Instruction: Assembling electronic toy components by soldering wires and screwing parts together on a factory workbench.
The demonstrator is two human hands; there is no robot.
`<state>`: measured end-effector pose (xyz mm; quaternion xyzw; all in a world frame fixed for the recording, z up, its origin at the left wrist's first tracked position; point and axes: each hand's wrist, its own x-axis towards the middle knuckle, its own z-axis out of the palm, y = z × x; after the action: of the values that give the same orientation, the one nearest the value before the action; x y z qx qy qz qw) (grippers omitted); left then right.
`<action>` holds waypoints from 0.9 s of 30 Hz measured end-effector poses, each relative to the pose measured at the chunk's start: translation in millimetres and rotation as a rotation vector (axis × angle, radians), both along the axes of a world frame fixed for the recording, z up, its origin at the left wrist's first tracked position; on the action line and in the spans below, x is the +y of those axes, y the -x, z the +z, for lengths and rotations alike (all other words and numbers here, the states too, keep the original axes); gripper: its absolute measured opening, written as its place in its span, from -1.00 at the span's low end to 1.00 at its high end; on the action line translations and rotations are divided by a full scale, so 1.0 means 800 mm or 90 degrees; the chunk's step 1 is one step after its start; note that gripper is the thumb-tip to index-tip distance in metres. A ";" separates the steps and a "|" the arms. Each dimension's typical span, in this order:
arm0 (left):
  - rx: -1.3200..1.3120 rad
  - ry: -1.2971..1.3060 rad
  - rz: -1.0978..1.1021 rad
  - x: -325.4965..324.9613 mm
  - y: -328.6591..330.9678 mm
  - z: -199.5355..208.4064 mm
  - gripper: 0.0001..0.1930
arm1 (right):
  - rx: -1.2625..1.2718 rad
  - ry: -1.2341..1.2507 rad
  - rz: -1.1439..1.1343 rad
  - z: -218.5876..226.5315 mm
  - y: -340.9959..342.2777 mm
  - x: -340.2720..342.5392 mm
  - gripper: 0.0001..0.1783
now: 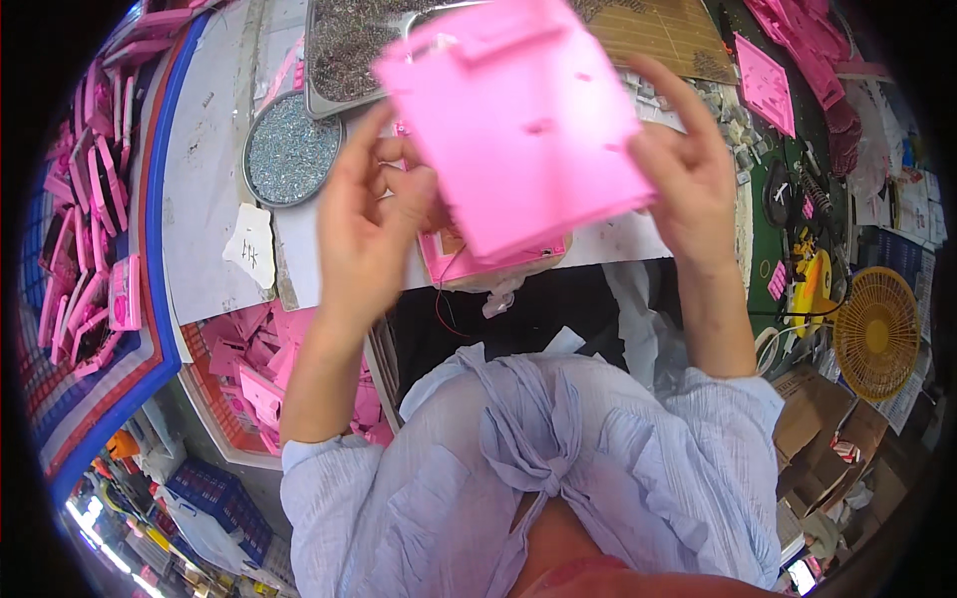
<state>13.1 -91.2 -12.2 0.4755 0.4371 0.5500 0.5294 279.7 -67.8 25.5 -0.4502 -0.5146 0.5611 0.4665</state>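
Head view shows both bare hands raised above the near edge of the worktable [214, 269], holding a flat, square, bright pink plastic panel [518, 120] between them. The left hand [369, 224] grips the panel's left and lower edge, fingers curled up behind it and thumb tip at its side. The right hand [688, 169] pinches the panel's right edge, its forefinger stretched along the top corner. The panel is tilted, its broad face turned toward the camera, with small moulded ribs and slots on it.

Just under the panel, at the table's near edge, lies a second pink plastic housing [493, 261] with thin wires trailing from it. A round metal dish of small silvery screws [291, 151] sits toward the table's left side, beside a rectangular metal tray of dark small parts [349, 55]. Left of the person's knees stands a red crate of pink plastic pieces [249, 374]. A yellow round fan grille [877, 334] lies at the right.
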 end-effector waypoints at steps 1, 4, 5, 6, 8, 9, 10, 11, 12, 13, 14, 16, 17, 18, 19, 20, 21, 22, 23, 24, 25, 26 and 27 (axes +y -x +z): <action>0.137 -0.022 -0.020 -0.009 0.000 -0.011 -0.54 | 0.051 -0.011 -0.055 -0.011 -0.010 -0.006 -0.27; 0.604 -0.423 -0.171 0.001 -0.007 -0.026 -0.71 | 0.151 -0.004 -0.157 -0.027 -0.059 -0.019 -0.28; 0.638 -0.472 -0.202 0.003 -0.014 -0.027 -0.75 | 0.156 -0.010 -0.189 -0.031 -0.065 -0.024 -0.27; 0.671 -0.520 -0.232 0.006 -0.018 -0.029 -0.78 | 0.159 -0.018 -0.220 -0.032 -0.069 -0.028 -0.25; 0.715 -0.565 -0.257 0.022 -0.018 -0.036 -0.76 | 0.164 -0.024 -0.233 -0.039 -0.086 -0.032 -0.26; 0.738 -0.587 -0.269 0.027 -0.017 -0.038 -0.75 | 0.158 -0.025 -0.222 -0.040 -0.089 -0.034 -0.26; 0.736 -0.603 -0.281 0.031 -0.016 -0.038 -0.76 | 0.153 -0.027 -0.216 -0.041 -0.091 -0.036 -0.26; 0.733 -0.619 -0.292 0.035 -0.014 -0.036 -0.77 | 0.147 -0.029 -0.209 -0.043 -0.092 -0.038 -0.25; 0.732 -0.634 -0.303 0.037 -0.012 -0.035 -0.78 | 0.149 -0.026 -0.207 -0.044 -0.091 -0.038 -0.25; 0.730 -0.633 -0.289 0.037 -0.011 -0.037 -0.77 | 0.150 -0.023 -0.205 -0.045 -0.089 -0.037 -0.25; 0.728 -0.633 -0.274 0.034 -0.010 -0.039 -0.76 | 0.151 -0.021 -0.203 -0.046 -0.088 -0.037 -0.24; 0.722 -0.604 -0.251 0.026 -0.006 -0.041 -0.73 | 0.151 -0.023 -0.173 -0.050 -0.090 -0.036 -0.24; 0.717 -0.576 -0.244 0.019 -0.004 -0.042 -0.71 | 0.150 -0.025 -0.158 -0.052 -0.090 -0.035 -0.24; 0.712 -0.548 -0.236 0.013 -0.002 -0.043 -0.68 | 0.151 -0.024 -0.161 -0.054 -0.089 -0.033 -0.24; 0.711 -0.517 -0.230 0.006 -0.001 -0.045 -0.65 | 0.150 -0.023 -0.163 -0.053 -0.086 -0.031 -0.24; 0.710 -0.486 -0.223 -0.001 -0.001 -0.047 -0.62 | 0.149 -0.021 -0.166 -0.053 -0.085 -0.029 -0.24; 0.708 -0.454 -0.217 -0.007 0.000 -0.047 -0.58 | 0.147 -0.026 -0.169 -0.054 -0.086 -0.028 -0.24; 0.700 -0.452 -0.205 -0.011 -0.001 -0.046 -0.57 | 0.146 -0.031 -0.171 -0.056 -0.086 -0.027 -0.24; 0.692 -0.450 -0.193 -0.014 -0.002 -0.044 -0.55 | 0.145 -0.036 -0.173 -0.057 -0.086 -0.025 -0.24; 0.683 -0.448 -0.182 -0.017 -0.004 -0.043 -0.53 | 0.155 -0.036 -0.174 -0.058 -0.086 -0.023 -0.25; 0.679 -0.445 -0.184 -0.019 -0.007 -0.041 -0.53 | 0.165 -0.035 -0.174 -0.056 -0.085 -0.021 -0.26; 0.675 -0.443 -0.186 -0.022 -0.010 -0.039 -0.52 | 0.173 -0.034 -0.179 -0.055 -0.083 -0.019 -0.27; 0.671 -0.440 -0.188 -0.024 -0.014 -0.038 -0.51 | 0.182 -0.031 -0.185 -0.055 -0.081 -0.018 -0.27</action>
<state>24.0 -110.5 -42.6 0.8798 0.3662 0.2736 0.1304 344.2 -82.3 -18.9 -0.4239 -0.3865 0.5336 0.6214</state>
